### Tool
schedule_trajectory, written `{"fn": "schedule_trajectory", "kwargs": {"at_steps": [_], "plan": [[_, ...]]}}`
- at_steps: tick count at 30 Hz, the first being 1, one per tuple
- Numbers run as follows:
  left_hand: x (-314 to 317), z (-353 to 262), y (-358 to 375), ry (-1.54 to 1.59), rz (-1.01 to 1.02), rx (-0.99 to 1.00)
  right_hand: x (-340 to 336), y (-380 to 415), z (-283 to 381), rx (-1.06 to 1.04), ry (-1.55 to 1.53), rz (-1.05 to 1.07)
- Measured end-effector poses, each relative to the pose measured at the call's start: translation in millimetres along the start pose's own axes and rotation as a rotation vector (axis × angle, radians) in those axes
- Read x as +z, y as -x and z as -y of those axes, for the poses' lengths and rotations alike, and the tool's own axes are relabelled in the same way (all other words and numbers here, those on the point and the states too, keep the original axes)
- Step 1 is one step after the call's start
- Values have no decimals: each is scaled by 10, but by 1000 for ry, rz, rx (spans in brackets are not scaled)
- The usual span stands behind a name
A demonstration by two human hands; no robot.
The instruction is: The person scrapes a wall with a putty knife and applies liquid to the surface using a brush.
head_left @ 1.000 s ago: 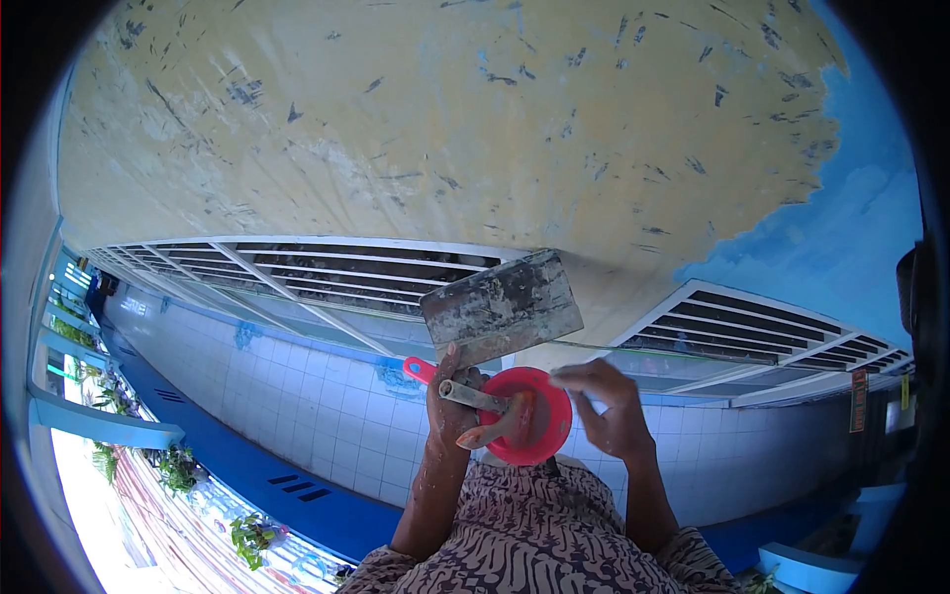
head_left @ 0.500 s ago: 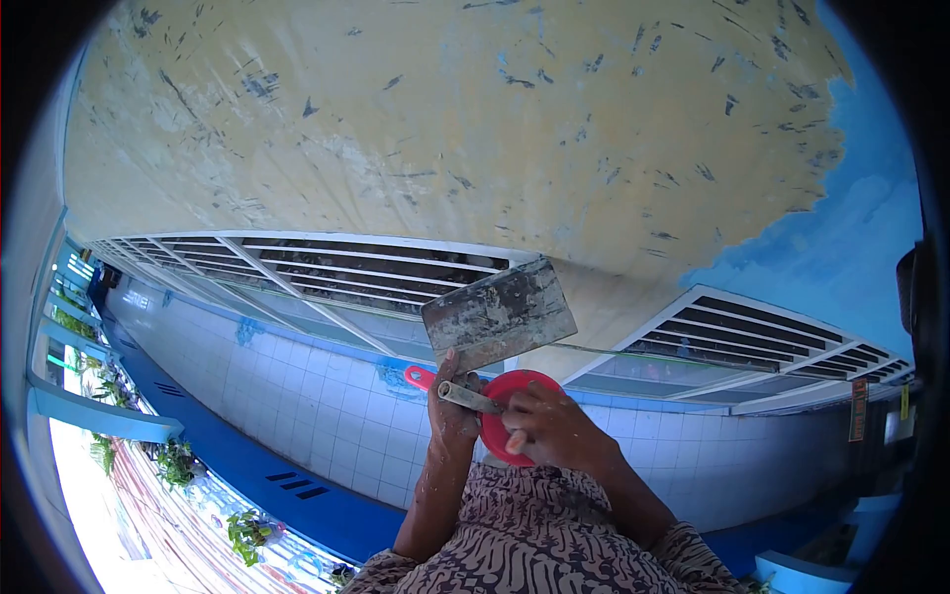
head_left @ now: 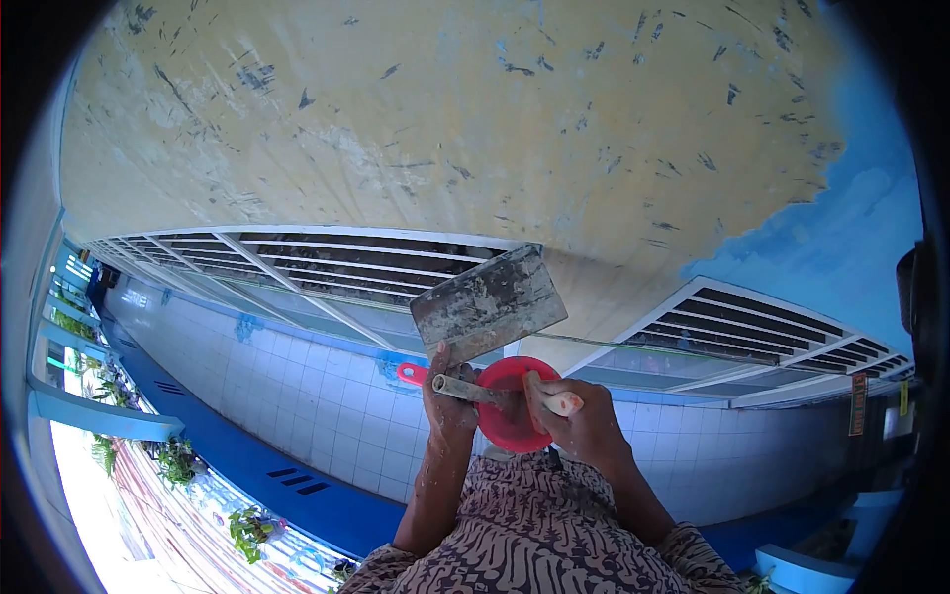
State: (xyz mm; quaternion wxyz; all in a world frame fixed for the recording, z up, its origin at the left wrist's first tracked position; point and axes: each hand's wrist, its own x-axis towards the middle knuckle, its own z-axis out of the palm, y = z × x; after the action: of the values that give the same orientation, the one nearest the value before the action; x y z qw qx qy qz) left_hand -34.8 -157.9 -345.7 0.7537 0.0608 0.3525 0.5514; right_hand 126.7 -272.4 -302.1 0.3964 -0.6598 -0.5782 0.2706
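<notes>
My left hand (head_left: 451, 404) is closed around a plastering trowel and a red plastic dipper. The trowel's stained rectangular blade (head_left: 489, 305) stands up above the fingers. A pale hollow tube (head_left: 467, 390) runs from that hand across the dipper; its joint with the blade is hidden. The round red dipper (head_left: 507, 436) sits between both hands, its short looped handle (head_left: 411, 373) sticking out to the left. My right hand (head_left: 586, 426) is closed on a small tool with a whitish-orange handle end (head_left: 564, 403), at the dipper's right rim. The tool's working end is hidden.
A yellowish wall (head_left: 445, 129) with dark scrape marks fills the upper view, meeting blue paint (head_left: 821, 247) at right. Two slatted windows (head_left: 336, 259) (head_left: 737, 332) are below it. Under these come white tiles (head_left: 336, 416) and a blue ledge (head_left: 287, 485). Potted plants (head_left: 247, 532) stand at lower left.
My right hand has moved right from over the dipper to its rim and turned, showing the handle end of the small tool. The trowel and dipper have shifted slightly left and up.
</notes>
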Motion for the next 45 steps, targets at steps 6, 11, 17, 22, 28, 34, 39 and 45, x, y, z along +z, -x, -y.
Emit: {"fn": "schedule_trajectory", "kwargs": {"at_steps": [6,11,17,22,28,34,39,45], "plan": [[5,47,8,12,3,-15,-413,110,401,-104,-113,-178],[-62,41,-25,30,55,-35,-346,176,216,135,-310,-246],[-49,9,-42,50,71,-10,-315,211,1,302,-655,-313],[-82,2,-88,70,98,-4,-326,112,-164,408,-845,-344],[-94,21,-107,55,96,5,-121,102,-248,417,-758,-245],[-136,43,-131,53,108,10,-265,144,-266,214,-505,-415],[-197,30,-166,101,156,-36,-550,82,-198,277,-624,-428],[-147,-1,-121,112,160,-68,-417,133,-83,303,-784,-426]]}}
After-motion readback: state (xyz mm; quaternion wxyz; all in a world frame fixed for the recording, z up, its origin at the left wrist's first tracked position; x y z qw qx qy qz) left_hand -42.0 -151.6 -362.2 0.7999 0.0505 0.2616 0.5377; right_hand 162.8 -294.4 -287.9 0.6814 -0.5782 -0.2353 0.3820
